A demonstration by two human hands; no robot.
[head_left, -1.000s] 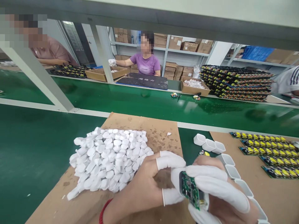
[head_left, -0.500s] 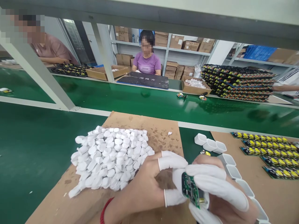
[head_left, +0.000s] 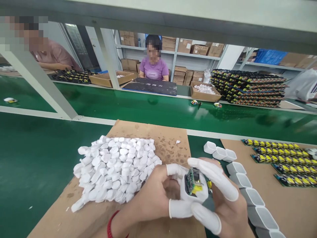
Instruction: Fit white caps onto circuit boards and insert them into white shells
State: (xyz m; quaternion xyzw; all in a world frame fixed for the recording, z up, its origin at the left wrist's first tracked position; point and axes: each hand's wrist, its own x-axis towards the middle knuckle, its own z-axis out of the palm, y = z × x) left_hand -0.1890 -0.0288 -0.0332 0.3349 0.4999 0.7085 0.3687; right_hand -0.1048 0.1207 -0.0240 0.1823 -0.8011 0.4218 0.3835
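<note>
Both hands meet around a small white plastic housing (head_left: pixel 195 199) at the lower centre right. A green circuit board (head_left: pixel 190 181) with a yellow-wrapped part sits in its open end, partly sticking out. My left hand (head_left: pixel 155 191), in white finger cots and with a red cord on the wrist, grips the housing from the left. My right hand (head_left: pixel 228 201), also in white finger cots, closes on it from the right, thumb below and a finger along the top by the board. Another yellow-and-black part (head_left: pixel 210 186) shows behind the housing; whether the right hand holds it is unclear.
A heap of small white pieces (head_left: pixel 116 168) covers the cardboard (head_left: pixel 170 132) at left. Open white housings (head_left: pixel 252 197) stand in a line at right, beside rows of boards (head_left: pixel 292 180). A green belt (head_left: pixel 148 109) crosses beyond, with a co-worker (head_left: pixel 154 67) seated across it.
The circuit board, earlier held outside with its green face showing, has turned and now sits partly in the housing's opening. My right hand has shifted slightly left around the housing.
</note>
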